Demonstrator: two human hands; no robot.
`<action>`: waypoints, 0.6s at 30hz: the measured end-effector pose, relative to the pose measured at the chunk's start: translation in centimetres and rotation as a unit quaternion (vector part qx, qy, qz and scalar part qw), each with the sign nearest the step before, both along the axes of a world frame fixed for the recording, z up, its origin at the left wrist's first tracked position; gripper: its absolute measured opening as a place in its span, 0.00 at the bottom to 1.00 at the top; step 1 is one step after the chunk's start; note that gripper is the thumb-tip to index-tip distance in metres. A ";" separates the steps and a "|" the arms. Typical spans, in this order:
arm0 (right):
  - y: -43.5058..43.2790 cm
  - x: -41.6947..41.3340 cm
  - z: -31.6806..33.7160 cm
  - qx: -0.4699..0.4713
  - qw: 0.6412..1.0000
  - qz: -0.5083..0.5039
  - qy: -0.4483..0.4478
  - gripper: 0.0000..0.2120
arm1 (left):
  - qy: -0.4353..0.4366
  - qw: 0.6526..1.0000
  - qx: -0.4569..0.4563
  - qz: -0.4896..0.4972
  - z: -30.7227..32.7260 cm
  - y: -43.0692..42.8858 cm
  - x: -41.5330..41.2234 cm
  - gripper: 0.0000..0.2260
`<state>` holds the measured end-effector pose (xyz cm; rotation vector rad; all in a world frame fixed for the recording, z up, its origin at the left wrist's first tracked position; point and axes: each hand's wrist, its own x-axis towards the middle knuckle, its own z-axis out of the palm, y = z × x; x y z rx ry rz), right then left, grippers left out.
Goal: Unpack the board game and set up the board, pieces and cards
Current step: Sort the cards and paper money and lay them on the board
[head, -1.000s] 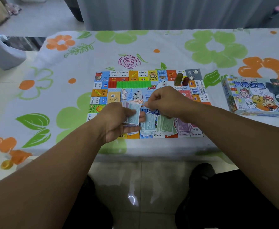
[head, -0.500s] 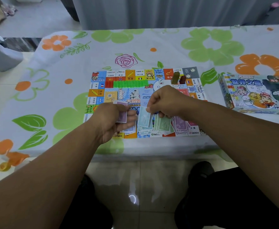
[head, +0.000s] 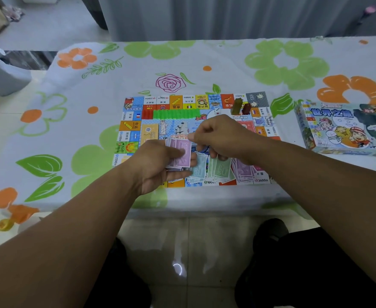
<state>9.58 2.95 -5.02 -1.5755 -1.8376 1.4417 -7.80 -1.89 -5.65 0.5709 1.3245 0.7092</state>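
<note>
The tablecloth [head: 227, 70] is soft, matt cloth printed with flowers. The board [head: 135, 125] lying on it looks like smooth printed card with a slight sheen. The notes [head: 182, 152] at the board's 6 o'clock edge are thin, matt paper. The green blocks [head: 175, 113] toward its 12 o'clock edge look like shiny plastic. The box [head: 342, 130] at 3 o'clock is glossy printed card. The floor [head: 182, 241] is polished tile that mirrors a light.

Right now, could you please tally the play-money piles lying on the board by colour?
Blue pile: 1
Green pile: 1
Purple pile: 1
Total: 3, not counting the stack held in the left hand.
</note>
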 end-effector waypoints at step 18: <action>1.0 6.5 1.1 -0.038 0.992 -0.024 -0.121 0.01 | -0.014 1.000 -0.026 -0.007 0.2 0.7 2.4 0.12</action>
